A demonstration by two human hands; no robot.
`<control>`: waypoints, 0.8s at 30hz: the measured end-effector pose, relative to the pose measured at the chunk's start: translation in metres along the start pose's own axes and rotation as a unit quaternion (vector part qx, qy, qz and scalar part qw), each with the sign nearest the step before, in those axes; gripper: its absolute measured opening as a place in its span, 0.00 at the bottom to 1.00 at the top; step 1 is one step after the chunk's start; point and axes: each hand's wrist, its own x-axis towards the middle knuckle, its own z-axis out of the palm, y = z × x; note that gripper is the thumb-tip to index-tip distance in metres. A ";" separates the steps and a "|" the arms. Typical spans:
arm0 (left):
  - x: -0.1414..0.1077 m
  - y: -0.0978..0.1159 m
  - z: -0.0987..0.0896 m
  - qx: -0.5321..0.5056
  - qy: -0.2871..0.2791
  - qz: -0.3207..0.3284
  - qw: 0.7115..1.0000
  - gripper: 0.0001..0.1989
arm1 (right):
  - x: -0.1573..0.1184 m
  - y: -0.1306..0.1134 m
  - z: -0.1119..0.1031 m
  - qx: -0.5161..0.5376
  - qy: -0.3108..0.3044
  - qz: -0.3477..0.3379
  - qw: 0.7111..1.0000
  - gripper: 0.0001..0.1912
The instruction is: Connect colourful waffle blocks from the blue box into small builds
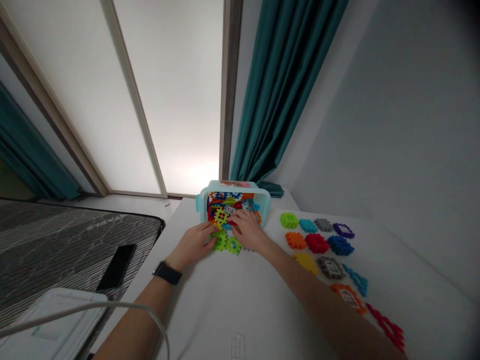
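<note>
Loosely heaped, notched plastic tiles, right fingers atop

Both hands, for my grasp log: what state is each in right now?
Left hand: partly curled at lime-green interlocking pieces; grip cannot be told.
Right hand: at mixed-colour pieces in the pale-teal bin; grip cannot be told.

At centre, the near side of the turquoise bin is largely hidden by the left hand, the right hand and small toothed pieces; fingertip contact is too small to determine. The lower edge cuts off both forearms and a clear piece; the lower-left corner truncates a white object and a pale cable. Print on the bin's label is illegible.
</note>
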 end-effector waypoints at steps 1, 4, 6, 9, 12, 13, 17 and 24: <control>0.000 0.000 -0.001 0.009 -0.013 -0.001 1.000 0.15 | -0.005 -0.001 -0.003 -0.002 0.002 0.009 1.000 0.12; -0.003 -0.001 -0.002 0.028 -0.052 -0.012 0.998 0.27 | -0.023 -0.007 -0.008 0.002 0.022 0.034 0.999 0.12; -0.005 -0.003 -0.001 0.036 -0.073 -0.022 0.996 0.31 | -0.034 -0.016 -0.010 0.013 0.034 0.042 0.998 0.12; -0.006 -0.004 0.001 0.032 -0.077 -0.020 0.996 0.27 | -0.048 -0.030 -0.011 0.034 0.033 0.046 0.998 0.13; -0.005 -0.003 0.002 0.012 -0.064 -0.010 0.998 0.23 | -0.058 -0.040 -0.010 0.052 0.044 0.051 0.996 0.13; -0.004 -0.001 0.002 0.007 -0.060 -0.008 0.998 0.23 | -0.061 -0.042 -0.008 0.061 0.055 0.051 0.995 0.13; -0.002 0.009 -0.001 -0.004 -0.030 0.006 1.000 0.21 | -0.072 -0.047 -0.001 0.107 0.116 0.062 0.985 0.15; 0.000 0.037 0.007 0.005 0.113 0.121 0.986 0.24 | -0.082 -0.051 0.002 0.248 0.148 0.140 0.947 0.23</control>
